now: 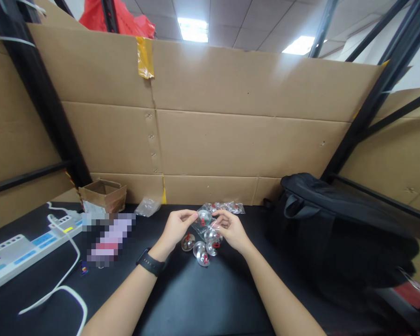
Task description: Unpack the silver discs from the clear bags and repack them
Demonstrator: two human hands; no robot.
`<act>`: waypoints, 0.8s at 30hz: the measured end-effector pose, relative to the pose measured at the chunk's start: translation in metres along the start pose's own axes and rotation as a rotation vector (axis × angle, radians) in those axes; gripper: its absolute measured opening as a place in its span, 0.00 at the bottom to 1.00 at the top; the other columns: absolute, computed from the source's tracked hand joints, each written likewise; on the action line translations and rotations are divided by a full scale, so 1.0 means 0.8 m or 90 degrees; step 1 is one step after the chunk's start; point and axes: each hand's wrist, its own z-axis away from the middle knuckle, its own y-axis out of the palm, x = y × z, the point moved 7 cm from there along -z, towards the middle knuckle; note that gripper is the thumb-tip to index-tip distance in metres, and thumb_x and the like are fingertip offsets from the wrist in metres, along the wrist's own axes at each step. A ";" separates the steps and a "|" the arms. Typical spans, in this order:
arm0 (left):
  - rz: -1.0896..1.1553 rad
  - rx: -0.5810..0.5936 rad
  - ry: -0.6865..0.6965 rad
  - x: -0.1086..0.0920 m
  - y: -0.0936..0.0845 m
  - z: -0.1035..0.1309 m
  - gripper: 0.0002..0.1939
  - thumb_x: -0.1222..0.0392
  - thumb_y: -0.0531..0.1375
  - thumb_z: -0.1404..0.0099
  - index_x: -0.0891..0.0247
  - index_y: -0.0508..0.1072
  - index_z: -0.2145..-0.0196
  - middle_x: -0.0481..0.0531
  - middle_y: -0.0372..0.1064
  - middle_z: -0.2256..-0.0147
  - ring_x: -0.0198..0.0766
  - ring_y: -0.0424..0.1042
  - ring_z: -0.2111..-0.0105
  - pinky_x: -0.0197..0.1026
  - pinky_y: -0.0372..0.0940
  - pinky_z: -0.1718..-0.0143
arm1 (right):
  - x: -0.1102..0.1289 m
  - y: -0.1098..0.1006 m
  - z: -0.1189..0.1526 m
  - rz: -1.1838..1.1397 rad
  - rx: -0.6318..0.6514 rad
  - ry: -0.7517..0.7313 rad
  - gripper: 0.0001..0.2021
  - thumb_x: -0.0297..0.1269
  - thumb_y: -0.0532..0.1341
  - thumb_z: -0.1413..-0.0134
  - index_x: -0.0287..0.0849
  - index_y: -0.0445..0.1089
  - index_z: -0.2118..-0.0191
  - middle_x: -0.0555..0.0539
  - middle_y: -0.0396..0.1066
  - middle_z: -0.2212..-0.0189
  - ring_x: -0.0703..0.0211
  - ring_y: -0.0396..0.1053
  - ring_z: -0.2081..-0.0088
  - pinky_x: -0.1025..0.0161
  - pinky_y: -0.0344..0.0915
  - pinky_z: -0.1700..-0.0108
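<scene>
Between my hands is a round, shiny silver disc with a red part [204, 217], in or against clear plastic. My left hand [177, 229], with a black watch on its wrist, pinches the left edge of it between thumb and fingers. On the opposite side my right hand [234, 232] has its fingers curled in and pressed on the clear plastic [215, 225]. Below them, on the black table [199, 298], lie several similar silver discs [188, 242] with red parts, some overlapping. Behind the hands is a row of clear plastic packets [231, 207] with red bits showing.
A large black bag [336, 233] fills the right side. At left are a white power strip [38, 245] with loose cable, a small open cardboard box [105, 195] and a blurred-out item [114, 238]. A clear plastic bag [147, 206] lies by the cardboard back wall [213, 144].
</scene>
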 end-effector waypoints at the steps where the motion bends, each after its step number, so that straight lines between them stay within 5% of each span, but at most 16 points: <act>1: 0.010 0.007 -0.011 0.001 0.000 0.000 0.17 0.49 0.68 0.42 0.68 0.81 0.63 0.59 0.80 0.64 0.45 0.78 0.64 0.43 0.71 0.58 | -0.001 0.000 0.000 -0.002 0.000 0.003 0.18 0.38 0.69 0.50 0.43 0.70 0.53 0.50 0.73 0.70 0.58 0.74 0.67 0.62 0.70 0.63; 7: 0.054 0.040 -0.045 0.003 0.002 0.002 0.16 0.52 0.72 0.47 0.67 0.80 0.66 0.57 0.79 0.68 0.41 0.76 0.68 0.40 0.70 0.62 | -0.006 -0.002 -0.001 -0.011 -0.003 0.005 0.20 0.38 0.71 0.52 0.43 0.70 0.53 0.49 0.74 0.68 0.59 0.73 0.68 0.63 0.69 0.65; 14: 0.018 0.089 -0.016 -0.004 0.010 -0.001 0.15 0.53 0.64 0.38 0.67 0.80 0.59 0.55 0.79 0.67 0.38 0.74 0.70 0.38 0.68 0.65 | -0.011 -0.003 -0.003 0.025 0.003 -0.004 0.13 0.38 0.69 0.49 0.42 0.72 0.58 0.48 0.74 0.68 0.59 0.73 0.66 0.63 0.69 0.62; 24: -0.100 0.057 0.034 -0.008 0.006 0.005 0.14 0.51 0.64 0.38 0.65 0.80 0.65 0.56 0.79 0.66 0.42 0.77 0.66 0.38 0.69 0.64 | -0.011 -0.001 -0.002 0.030 0.028 0.013 0.12 0.40 0.68 0.48 0.41 0.72 0.59 0.47 0.75 0.68 0.59 0.73 0.66 0.63 0.69 0.62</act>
